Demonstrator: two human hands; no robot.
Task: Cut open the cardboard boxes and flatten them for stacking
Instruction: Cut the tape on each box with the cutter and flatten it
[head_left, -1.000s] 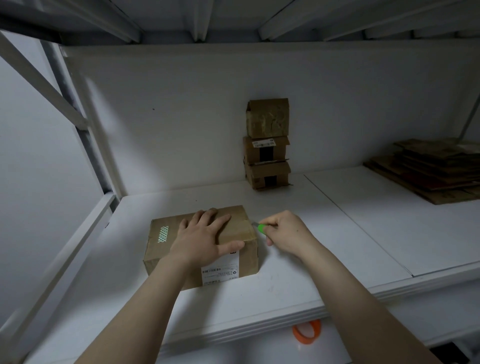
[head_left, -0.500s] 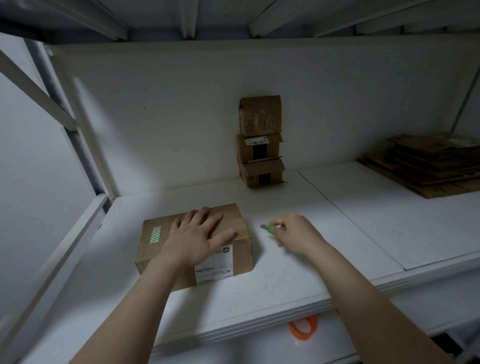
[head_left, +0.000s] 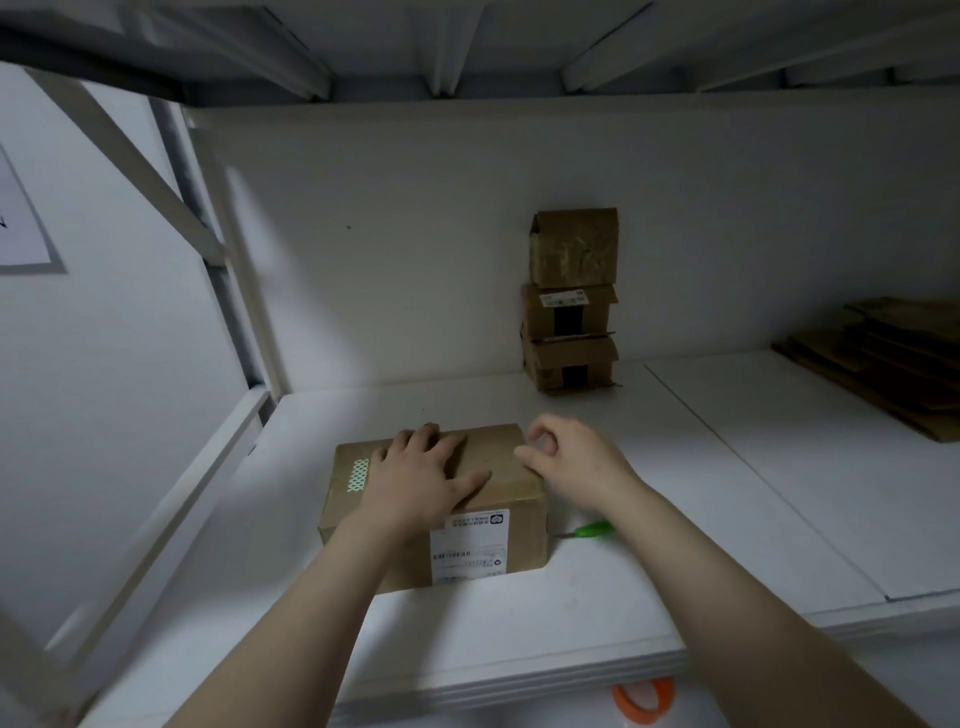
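Left grip (head_left: 421, 478) lay flat, fingers straight, pressing down on top of the cardboard box (head_left: 496, 452), which sat near the front of the white shelf (head_left: 675, 493) with its label facing the person. Right grip (head_left: 566, 462) was at the box's top right edge, fingers curled and thumb touching the cardboard; whether it pinched anything could not be told. A green cutter (head_left: 595, 530) lay on the shelf just beside the box's right side. Three small boxes (head_left: 571, 301) stood stacked against the back wall, with flattened cardboard (head_left: 893, 358) piled well to the right.
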